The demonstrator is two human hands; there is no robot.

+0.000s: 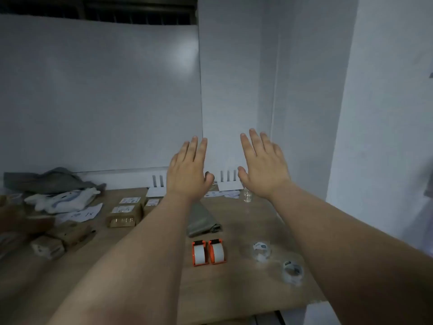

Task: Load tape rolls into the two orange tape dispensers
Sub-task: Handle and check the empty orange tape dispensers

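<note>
A pale wall (98, 95) fills the upper part of the view, above a wooden table (234, 292) that runs across the lower part. Two bare forearms reach forward from the bottom corners, raised above the table. The left hand (188, 174) is held flat with its back to the camera, fingers straight and close together, thumb tucked to the side; it holds nothing and touches nothing. The right hand (263, 171) is likewise flat and spread, fingers slightly fanned, thumb out toward the left hand, empty and in the air. The two hands are near each other but apart.

On the table's left side lie a heap of grey cloth (51, 180), white fabric (63, 199), papers and several brown packages (123, 218). A folded grey-green cloth (201, 220) lies near the middle, under the left wrist. Just nearer than it, two orange tape dispensers (209, 252) stand side by side, touching or nearly so, each with a white roll in it. To their right, well apart, sit two clear wrapped tape rolls (261, 250), the second (293, 272) nearer the table edge. A small clear bottle (248, 195) stands at the back.
</note>
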